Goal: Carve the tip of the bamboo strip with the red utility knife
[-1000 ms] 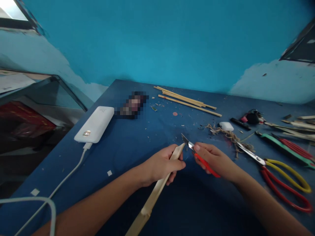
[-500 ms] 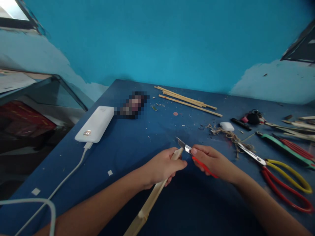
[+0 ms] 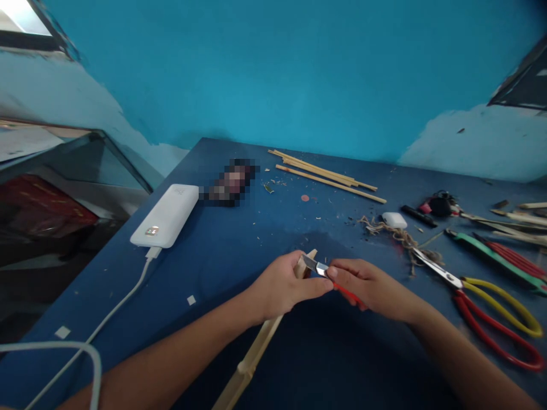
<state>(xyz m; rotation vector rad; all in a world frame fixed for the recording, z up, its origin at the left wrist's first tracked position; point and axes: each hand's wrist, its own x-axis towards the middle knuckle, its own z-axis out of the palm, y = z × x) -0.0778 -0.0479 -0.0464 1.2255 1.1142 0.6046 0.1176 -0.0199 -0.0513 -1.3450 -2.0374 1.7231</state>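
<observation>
Two hands (image 3: 316, 287) hold one knife (image 3: 318, 267) and one bamboo strip (image 3: 257, 353).

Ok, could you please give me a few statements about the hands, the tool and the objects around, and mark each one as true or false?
1. The left hand grips a pale strip. True.
2. The right hand holds scissors. False: it holds a red-handled knife.
3. A white cable is plugged into the white power bank. True.
4. The thin sticks touch the power bank. False: they lie apart from it, near the blue wall.
</observation>
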